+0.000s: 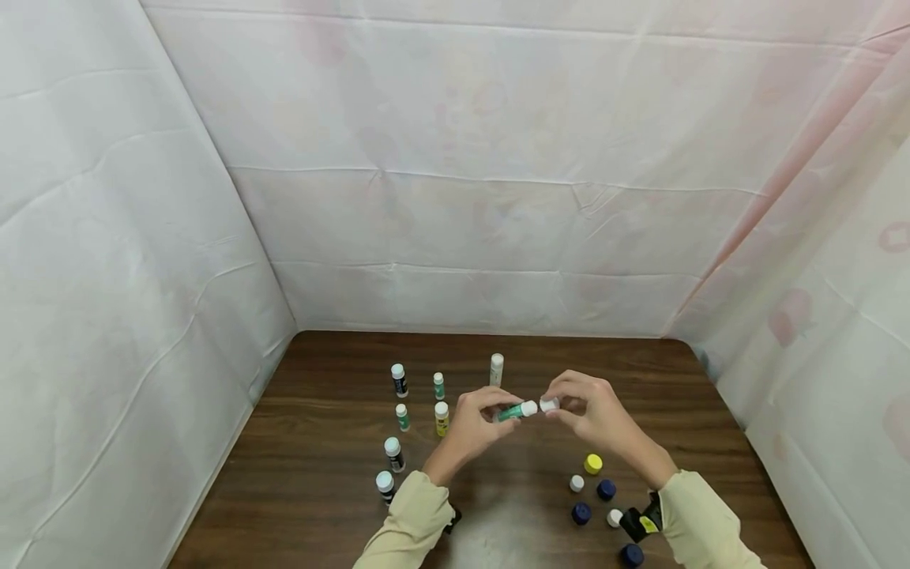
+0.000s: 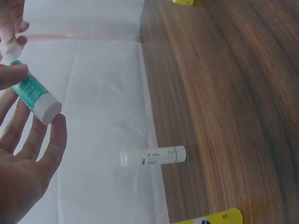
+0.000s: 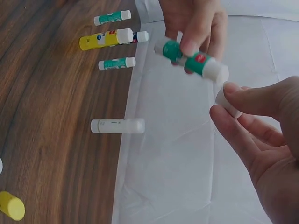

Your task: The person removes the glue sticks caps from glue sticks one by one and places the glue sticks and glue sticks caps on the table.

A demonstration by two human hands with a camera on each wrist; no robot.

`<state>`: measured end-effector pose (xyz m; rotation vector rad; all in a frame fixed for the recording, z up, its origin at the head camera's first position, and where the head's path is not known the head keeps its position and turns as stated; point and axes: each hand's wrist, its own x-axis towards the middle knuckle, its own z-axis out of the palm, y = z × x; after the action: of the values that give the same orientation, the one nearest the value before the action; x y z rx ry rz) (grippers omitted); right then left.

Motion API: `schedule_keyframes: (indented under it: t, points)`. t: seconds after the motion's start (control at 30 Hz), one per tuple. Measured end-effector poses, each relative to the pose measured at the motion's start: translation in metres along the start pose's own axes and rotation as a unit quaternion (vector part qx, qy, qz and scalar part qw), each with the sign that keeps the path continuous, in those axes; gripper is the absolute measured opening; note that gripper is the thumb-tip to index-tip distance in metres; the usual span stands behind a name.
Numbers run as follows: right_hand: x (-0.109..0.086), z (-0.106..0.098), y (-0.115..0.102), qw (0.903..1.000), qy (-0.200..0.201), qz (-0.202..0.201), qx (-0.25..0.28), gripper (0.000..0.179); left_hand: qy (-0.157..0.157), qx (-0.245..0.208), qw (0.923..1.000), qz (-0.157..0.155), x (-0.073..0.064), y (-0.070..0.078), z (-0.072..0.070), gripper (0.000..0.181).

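Observation:
My left hand (image 1: 475, 425) grips a green-and-white glue stick (image 1: 510, 412) above the table, tilted, with its white end toward the right. Between thumb and fingers, my right hand (image 1: 596, 409) pinches a small white cap (image 3: 228, 103). That cap is right at the white end of the glue stick in the right wrist view. In the left wrist view the thumb lies across the green label of the stick. Behind the hands, a white glue stick (image 1: 496, 369) stands upright, closest to my left hand.
Left of my hands, several capless-looking sticks stand, among them a yellow one (image 1: 441, 420), small green ones (image 1: 403, 417) and dark ones (image 1: 393, 454). On the right lie loose caps: yellow (image 1: 593, 464), white (image 1: 577, 484) and dark blue (image 1: 581, 514). White cloth (image 1: 455, 300) borders the wooden table (image 1: 313, 442).

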<state>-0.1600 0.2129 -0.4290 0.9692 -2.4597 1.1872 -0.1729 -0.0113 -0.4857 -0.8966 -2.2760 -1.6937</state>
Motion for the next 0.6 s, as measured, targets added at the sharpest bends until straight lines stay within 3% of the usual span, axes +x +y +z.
schedule_keyframes:
  t: [0.07,0.3,0.6]
  points:
    - [-0.001,-0.002,-0.001,1.0,0.002,0.001,-0.006,0.029,0.013,-0.009,0.9999,-0.002,-0.004,0.003,-0.004,0.026]
    - [-0.006,-0.006,0.0,0.9994,0.002,0.006,-0.034,0.031,0.03,-0.019,0.9979,-0.055,-0.015,0.044,-0.025,0.025]
    - [-0.012,-0.007,0.005,0.9977,-0.005,0.017,-0.066,0.027,0.094,-0.026,0.9923,-0.076,-0.033,0.035,-0.03,0.026]
